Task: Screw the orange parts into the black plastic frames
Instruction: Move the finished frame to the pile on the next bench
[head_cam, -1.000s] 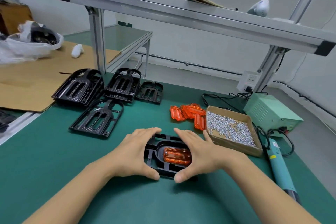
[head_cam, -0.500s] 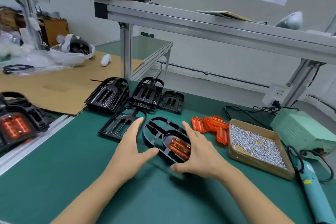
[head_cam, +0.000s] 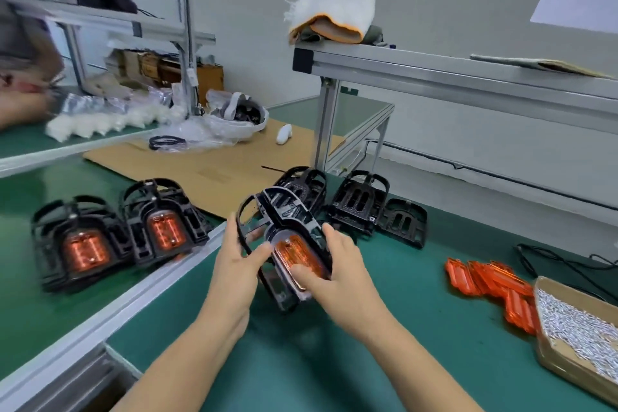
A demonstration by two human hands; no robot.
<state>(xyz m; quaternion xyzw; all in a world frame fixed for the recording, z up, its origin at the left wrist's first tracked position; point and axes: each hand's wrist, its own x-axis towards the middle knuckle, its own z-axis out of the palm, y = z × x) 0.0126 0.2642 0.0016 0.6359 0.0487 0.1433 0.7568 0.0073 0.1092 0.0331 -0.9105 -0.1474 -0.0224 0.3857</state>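
**Q:** Above the green bench mat (head_cam: 384,361), what do the two hands hold?

**A:** One black plastic frame (head_cam: 284,207) with an orange part (head_cam: 297,252) seated in its oval opening. The frame is tilted steeply, rounded end up and away from the person, lower end near the mat. Whether that end touches the mat cannot be told; motion blur.

**Q:** Grip state?

**A:** Left hand (head_cam: 235,261) grips the frame's left edge, fingers behind the rim, thumb curled onto the front near the orange part. Right hand (head_cam: 337,269) grips the right side, thumb pressed on the lower face of the orange part, fingers wrapped round the far edge. Both are clamped on the frame.

**Q:** Other stock on the bench?

**A:** Empty black frames (head_cam: 359,202) are stacked just behind the held one, near the upright of the aluminium shelf (head_cam: 468,75). Loose orange parts (head_cam: 491,284) are piled to the right, touching a cardboard box of screws (head_cam: 578,328).

**Q:** And to the left?

**A:** Two frames already fitted with orange parts (head_cam: 117,237) sit side by side on the adjoining bench, beyond the metal edge strip. Behind them lies a cardboard sheet (head_cam: 217,160) with a clear bag (head_cam: 230,120) on it.

**Q:** On the shelf?

**A:** A folded white and orange cloth (head_cam: 331,18) rests at its left end.
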